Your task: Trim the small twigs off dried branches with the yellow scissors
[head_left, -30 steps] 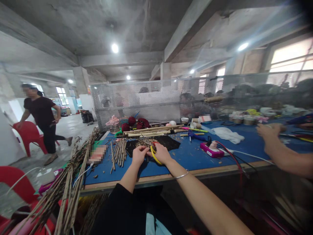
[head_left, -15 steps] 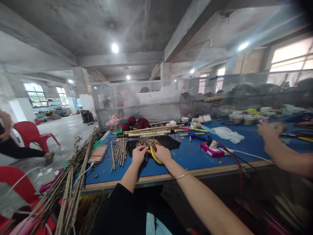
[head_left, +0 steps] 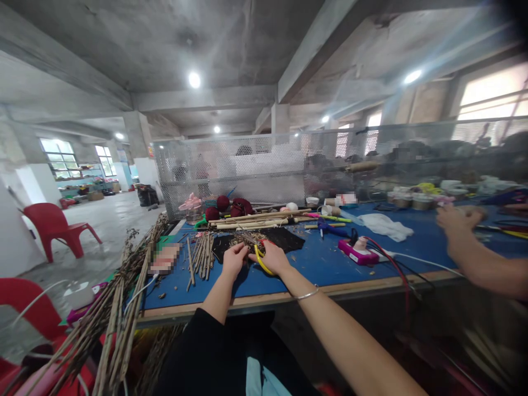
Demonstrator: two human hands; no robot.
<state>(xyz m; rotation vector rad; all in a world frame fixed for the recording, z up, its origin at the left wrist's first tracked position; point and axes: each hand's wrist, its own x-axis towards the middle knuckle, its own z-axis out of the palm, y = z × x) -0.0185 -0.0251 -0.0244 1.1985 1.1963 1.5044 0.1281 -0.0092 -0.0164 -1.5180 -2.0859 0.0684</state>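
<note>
Over the near part of the table, my right hand (head_left: 274, 258) grips yellow-handled scissors (head_left: 262, 263), their blades pointing up and left. Close beside it, my left hand (head_left: 235, 260) is closed, fingertips pinched together near the scissors; what they hold is too small to make out. Beyond both hands a black cloth (head_left: 289, 240) lies under a heap of small brown plant clippings (head_left: 240, 238). Left of my left hand is a pile of short cut sticks (head_left: 202, 256).
A bundle of long dry stalks (head_left: 119, 308) leans at the table's left edge. Longer pale sticks (head_left: 256, 224) and dark red yarn balls (head_left: 212, 214) lie at the back. Rightward are a blue glue gun (head_left: 330, 230), a purple power strip (head_left: 358, 253) with cables and a co-worker's arm (head_left: 474, 253).
My hands stay almost in place, the scissors shifting only slightly. The person walking at the far left has gone out of view.
</note>
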